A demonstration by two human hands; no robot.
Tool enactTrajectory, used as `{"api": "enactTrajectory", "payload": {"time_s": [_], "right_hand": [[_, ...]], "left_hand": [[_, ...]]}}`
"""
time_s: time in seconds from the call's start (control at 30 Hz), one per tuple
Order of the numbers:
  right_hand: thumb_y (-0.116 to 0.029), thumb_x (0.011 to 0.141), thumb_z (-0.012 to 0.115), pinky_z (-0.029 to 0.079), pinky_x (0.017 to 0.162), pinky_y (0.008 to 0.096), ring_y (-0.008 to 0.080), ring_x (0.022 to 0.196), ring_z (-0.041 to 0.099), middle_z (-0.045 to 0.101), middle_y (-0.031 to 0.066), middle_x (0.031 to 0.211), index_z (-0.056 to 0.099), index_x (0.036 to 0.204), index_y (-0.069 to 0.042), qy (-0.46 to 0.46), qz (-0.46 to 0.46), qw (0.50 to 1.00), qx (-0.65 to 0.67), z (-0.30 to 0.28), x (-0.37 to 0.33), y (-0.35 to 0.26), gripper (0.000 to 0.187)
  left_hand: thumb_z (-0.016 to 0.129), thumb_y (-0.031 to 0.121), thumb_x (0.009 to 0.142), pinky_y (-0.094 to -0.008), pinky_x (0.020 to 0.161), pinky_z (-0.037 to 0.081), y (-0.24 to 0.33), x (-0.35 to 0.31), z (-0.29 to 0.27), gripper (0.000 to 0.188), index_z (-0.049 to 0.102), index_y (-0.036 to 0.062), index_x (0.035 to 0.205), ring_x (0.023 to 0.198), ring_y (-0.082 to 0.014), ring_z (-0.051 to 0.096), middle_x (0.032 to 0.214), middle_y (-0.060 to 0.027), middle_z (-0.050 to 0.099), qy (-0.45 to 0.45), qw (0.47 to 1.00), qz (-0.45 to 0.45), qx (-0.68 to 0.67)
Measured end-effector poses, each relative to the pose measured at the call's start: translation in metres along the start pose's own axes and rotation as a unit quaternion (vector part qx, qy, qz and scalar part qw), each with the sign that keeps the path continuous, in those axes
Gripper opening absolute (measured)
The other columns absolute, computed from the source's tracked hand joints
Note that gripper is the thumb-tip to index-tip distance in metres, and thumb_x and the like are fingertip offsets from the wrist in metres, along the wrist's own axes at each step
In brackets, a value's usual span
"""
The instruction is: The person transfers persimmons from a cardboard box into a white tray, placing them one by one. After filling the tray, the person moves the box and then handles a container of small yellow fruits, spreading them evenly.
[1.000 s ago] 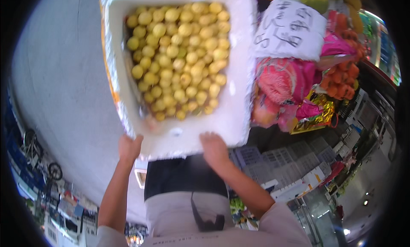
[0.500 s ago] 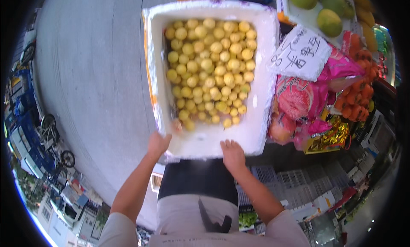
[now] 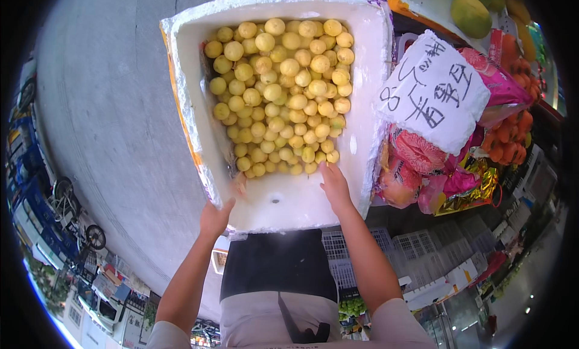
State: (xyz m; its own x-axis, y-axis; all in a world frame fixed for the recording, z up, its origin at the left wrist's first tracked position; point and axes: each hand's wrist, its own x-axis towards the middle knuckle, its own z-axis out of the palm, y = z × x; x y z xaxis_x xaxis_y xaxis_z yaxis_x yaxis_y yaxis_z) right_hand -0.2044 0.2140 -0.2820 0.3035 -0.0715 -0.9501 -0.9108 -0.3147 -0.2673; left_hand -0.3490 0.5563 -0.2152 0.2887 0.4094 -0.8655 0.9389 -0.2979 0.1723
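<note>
A white foam box with a worn rim stands right in front of me. Small round yellow fruits are heaped over its far and middle part, leaving a strip of bare floor with a small dark hole at the near end. At the near left corner, my left hand is closed on the wall of the box, the thumb inside and the other fingers largely hidden. My right hand reaches into the box at the near right edge of the heap. Its fingers are stretched out against the nearest fruits, holding none that I can see.
A handwritten foam sign leans over pink-wrapped round fruits to the right. Behind them are large green fruits and orange fruits. Grey pavement stretches left, with parked vehicles; stacked crates stand near right.
My right hand has moved from the near rim forward into the box, to the fruits. The box appears larger and slightly tilted in view. My left hand stays at the near left corner.
</note>
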Motion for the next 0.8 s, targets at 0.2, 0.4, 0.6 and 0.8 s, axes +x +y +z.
{"api": "enactTrajectory", "payload": {"time_s": [0.2,0.4,0.6,0.8], "right_hand": [[-0.067,0.107,0.062,0.047,0.121,0.0548,0.0417,0.155,0.044,0.04,0.0242,0.17,0.029,0.171,-0.003,0.122,0.137,0.934,0.308,0.018,0.086,0.056,0.096],[-0.076,0.104,0.057,0.045,0.122,0.0596,0.043,0.151,0.05,0.046,0.0297,0.164,0.017,0.174,-0.012,0.137,0.134,0.933,0.304,0.039,0.097,0.043,0.103],[-0.09,0.098,0.05,0.035,0.128,0.0633,0.0439,0.155,0.045,0.049,0.0293,0.163,0.021,0.174,-0.015,0.05,0.116,0.944,0.304,0.026,0.086,0.012,0.11],[-0.098,0.095,0.038,0.032,0.128,0.066,0.0444,0.157,0.043,0.043,0.029,0.168,0.023,0.176,-0.01,-0.057,0.106,0.93,0.347,0.011,0.104,0.022,0.12]], "left_hand": [[0.081,0.029,0.097,-0.0463,0.116,0.048,0.014,-0.024,0.012,0.072,0.053,-0.0085,0.151,0.142,-0.0398,0.062,0.151,-0.031,0.062,0.103,0.99,0.057,-0.083],[0.079,0.01,0.098,-0.0504,0.119,0.046,0.06,-0.055,0.042,0.08,0.036,-0.0048,0.164,0.143,-0.0381,0.059,0.151,-0.0271,0.06,0.124,0.945,0.302,-0.029],[0.072,0.038,0.106,-0.0502,0.126,0.041,0.062,0.072,0.128,0.078,0.035,0.0156,0.171,0.155,-0.0308,0.046,0.172,-0.0106,0.041,-0.033,0.865,-0.252,-0.434],[0.068,0.056,0.104,-0.0542,0.133,0.029,0.052,0.12,0.15,0.082,0.036,0.0188,0.17,0.16,-0.025,0.037,0.175,-0.0031,0.037,0.038,0.735,-0.305,-0.604]]}}
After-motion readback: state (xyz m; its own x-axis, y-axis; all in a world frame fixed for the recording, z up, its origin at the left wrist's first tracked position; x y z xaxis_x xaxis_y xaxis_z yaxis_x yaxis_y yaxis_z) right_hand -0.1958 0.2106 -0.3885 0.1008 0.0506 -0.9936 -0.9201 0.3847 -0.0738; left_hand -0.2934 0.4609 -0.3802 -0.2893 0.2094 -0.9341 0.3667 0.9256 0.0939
